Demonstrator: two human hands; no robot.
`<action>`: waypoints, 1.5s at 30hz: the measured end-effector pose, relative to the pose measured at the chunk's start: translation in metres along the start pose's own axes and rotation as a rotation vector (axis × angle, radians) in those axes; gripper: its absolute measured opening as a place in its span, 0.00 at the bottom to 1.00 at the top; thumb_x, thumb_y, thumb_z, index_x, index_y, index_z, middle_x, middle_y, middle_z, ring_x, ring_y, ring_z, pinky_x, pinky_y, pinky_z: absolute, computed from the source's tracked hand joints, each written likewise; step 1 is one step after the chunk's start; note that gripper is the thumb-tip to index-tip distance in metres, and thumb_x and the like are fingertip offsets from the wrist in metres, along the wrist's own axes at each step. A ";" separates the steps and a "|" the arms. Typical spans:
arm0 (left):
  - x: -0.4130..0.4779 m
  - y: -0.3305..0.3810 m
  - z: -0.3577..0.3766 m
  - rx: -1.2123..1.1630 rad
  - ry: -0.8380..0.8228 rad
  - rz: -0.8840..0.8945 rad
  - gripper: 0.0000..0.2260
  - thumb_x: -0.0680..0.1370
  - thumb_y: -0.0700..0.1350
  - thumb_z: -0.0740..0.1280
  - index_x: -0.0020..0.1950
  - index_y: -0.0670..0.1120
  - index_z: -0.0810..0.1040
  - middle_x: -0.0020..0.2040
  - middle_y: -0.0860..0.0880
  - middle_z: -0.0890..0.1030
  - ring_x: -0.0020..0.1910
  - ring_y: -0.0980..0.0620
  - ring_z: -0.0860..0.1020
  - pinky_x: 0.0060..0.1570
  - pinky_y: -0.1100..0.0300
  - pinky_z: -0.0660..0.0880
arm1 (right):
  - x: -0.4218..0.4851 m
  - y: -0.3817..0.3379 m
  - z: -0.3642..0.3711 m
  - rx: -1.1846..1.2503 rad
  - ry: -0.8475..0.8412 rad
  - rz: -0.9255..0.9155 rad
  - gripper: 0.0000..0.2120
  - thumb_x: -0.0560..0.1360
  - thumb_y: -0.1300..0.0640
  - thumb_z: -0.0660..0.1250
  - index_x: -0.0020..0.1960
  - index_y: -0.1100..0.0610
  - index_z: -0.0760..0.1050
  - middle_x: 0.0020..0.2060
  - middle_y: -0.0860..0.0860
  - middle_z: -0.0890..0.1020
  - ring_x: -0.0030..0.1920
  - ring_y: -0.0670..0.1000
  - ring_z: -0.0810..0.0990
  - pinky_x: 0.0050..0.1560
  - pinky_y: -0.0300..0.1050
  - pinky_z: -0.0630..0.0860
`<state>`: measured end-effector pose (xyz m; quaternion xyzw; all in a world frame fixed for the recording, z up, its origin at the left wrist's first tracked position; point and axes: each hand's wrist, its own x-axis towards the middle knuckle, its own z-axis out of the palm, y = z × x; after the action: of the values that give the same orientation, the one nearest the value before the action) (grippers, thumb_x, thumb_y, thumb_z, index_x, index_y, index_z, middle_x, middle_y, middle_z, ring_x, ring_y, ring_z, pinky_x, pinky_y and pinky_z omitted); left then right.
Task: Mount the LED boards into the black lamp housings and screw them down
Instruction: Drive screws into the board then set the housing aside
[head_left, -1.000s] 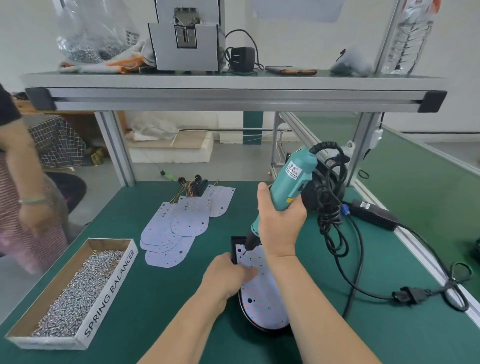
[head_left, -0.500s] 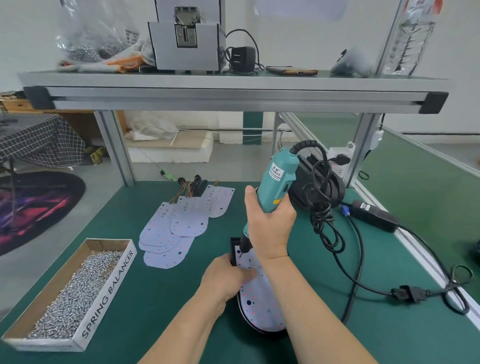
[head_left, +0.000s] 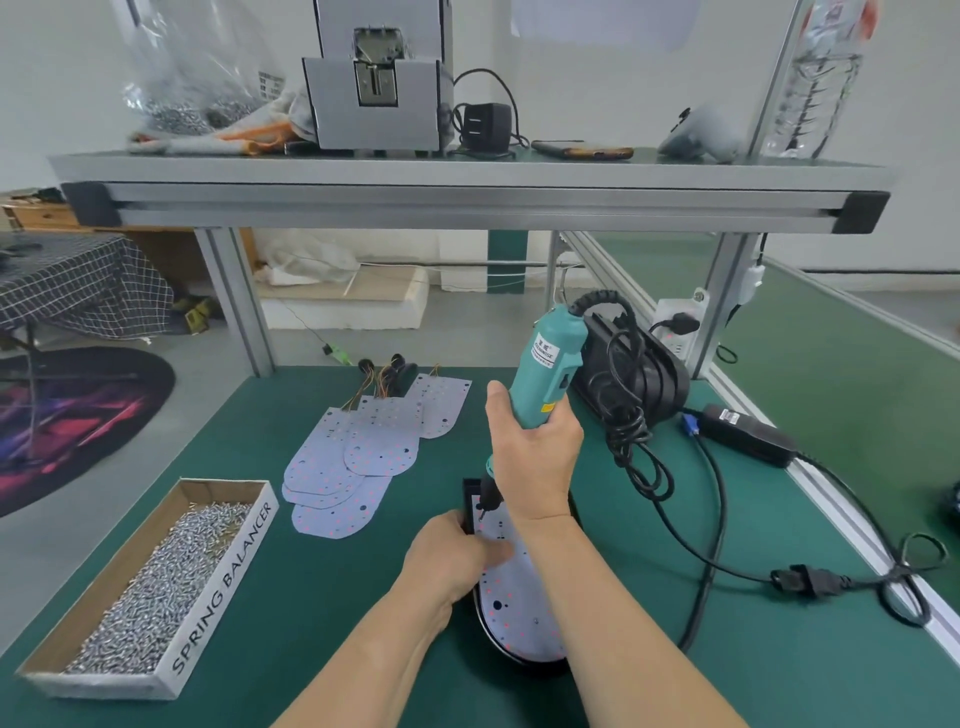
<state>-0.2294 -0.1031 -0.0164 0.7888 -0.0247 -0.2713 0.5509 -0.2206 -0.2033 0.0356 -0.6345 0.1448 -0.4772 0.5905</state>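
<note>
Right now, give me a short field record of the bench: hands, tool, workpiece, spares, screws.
right hand: grips teal electric screwdriver, nearly upright
bit: tip down at LED board far-left corner
left hand: holds black lamp housing left edge, thumb on board
board: lying in housing
spare LED boards: overlapping pile, left of housing
screws: loose in cardboard box, far left

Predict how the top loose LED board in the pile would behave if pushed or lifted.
The top LED board looks thin and flat, so probably light and fairly stiff. Resting on other boards, it would likely slide easily. The wires might snag.
</note>
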 end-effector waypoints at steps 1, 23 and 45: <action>-0.001 0.002 0.000 0.003 -0.013 -0.002 0.09 0.67 0.43 0.77 0.45 0.48 0.83 0.39 0.54 0.87 0.43 0.51 0.85 0.53 0.49 0.82 | 0.000 -0.001 -0.003 0.003 0.010 -0.014 0.16 0.70 0.45 0.72 0.35 0.52 0.68 0.26 0.42 0.72 0.28 0.47 0.70 0.31 0.48 0.73; -0.012 -0.001 -0.019 -0.281 0.075 -0.048 0.10 0.75 0.29 0.69 0.52 0.40 0.74 0.50 0.40 0.83 0.46 0.42 0.83 0.45 0.50 0.79 | 0.028 0.018 -0.215 -0.336 0.448 0.395 0.27 0.73 0.43 0.72 0.64 0.53 0.65 0.54 0.57 0.82 0.53 0.59 0.80 0.54 0.51 0.74; -0.018 -0.003 -0.027 -0.593 -0.071 -0.063 0.13 0.79 0.30 0.64 0.62 0.41 0.73 0.56 0.38 0.82 0.52 0.36 0.82 0.48 0.41 0.79 | 0.039 0.030 -0.182 -1.483 -0.368 0.370 0.15 0.75 0.61 0.64 0.59 0.58 0.64 0.57 0.57 0.79 0.58 0.59 0.80 0.47 0.47 0.70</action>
<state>-0.2331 -0.0729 -0.0054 0.5840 0.0607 -0.3110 0.7474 -0.3310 -0.3517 -0.0015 -0.8975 0.4286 -0.0371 0.0973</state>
